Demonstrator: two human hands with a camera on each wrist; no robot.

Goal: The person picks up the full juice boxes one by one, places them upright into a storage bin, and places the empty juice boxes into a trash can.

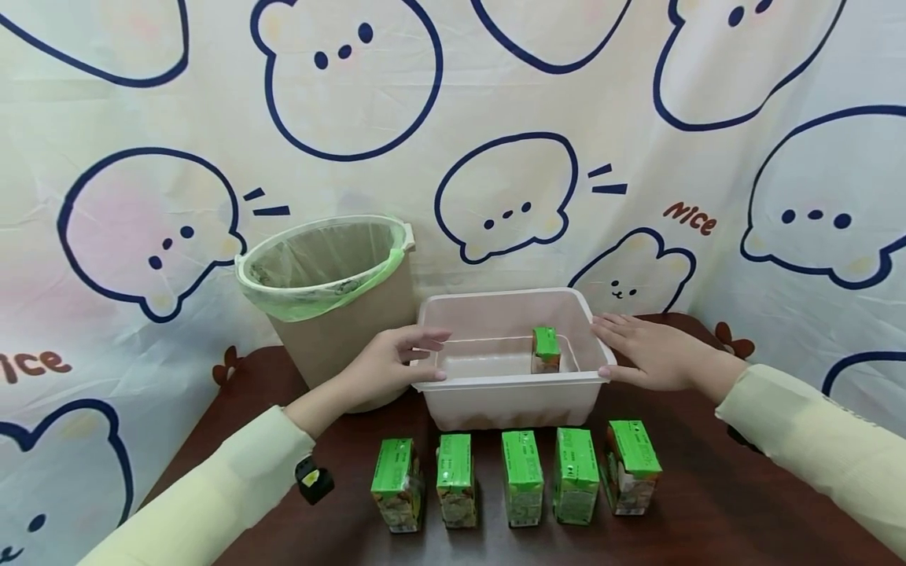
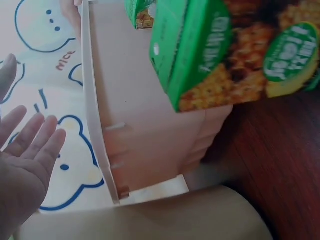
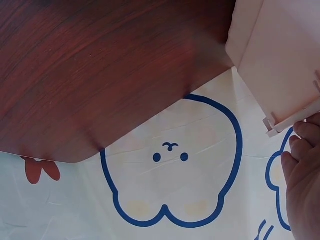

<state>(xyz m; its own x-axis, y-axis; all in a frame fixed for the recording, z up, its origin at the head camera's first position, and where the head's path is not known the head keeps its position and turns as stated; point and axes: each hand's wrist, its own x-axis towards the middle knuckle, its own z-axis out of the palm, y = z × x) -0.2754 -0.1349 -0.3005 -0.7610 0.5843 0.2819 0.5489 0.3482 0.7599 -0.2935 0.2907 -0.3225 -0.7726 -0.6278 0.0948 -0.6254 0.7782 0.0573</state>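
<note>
A pale pink plastic bin (image 1: 510,405) stands on the table, and inside it, toward the right, is a small green-topped drink carton (image 1: 546,350). My left hand (image 1: 385,362) is at the bin's left rim with its fingers spread; the left wrist view shows that hand (image 2: 25,155) slightly apart from the rim. At the right rim, my right hand (image 1: 654,354) touches the edge with extended fingers, its thumb by the front corner. Several similar cartons (image 1: 524,479) stand upright in a row before the bin. Neither hand holds a carton.
Behind my left hand is a tan trash can (image 1: 347,330) with a green liner (image 1: 318,303). The dark wood table (image 1: 715,472) meets a cartoon-print curtain (image 1: 396,189) at the back and sides.
</note>
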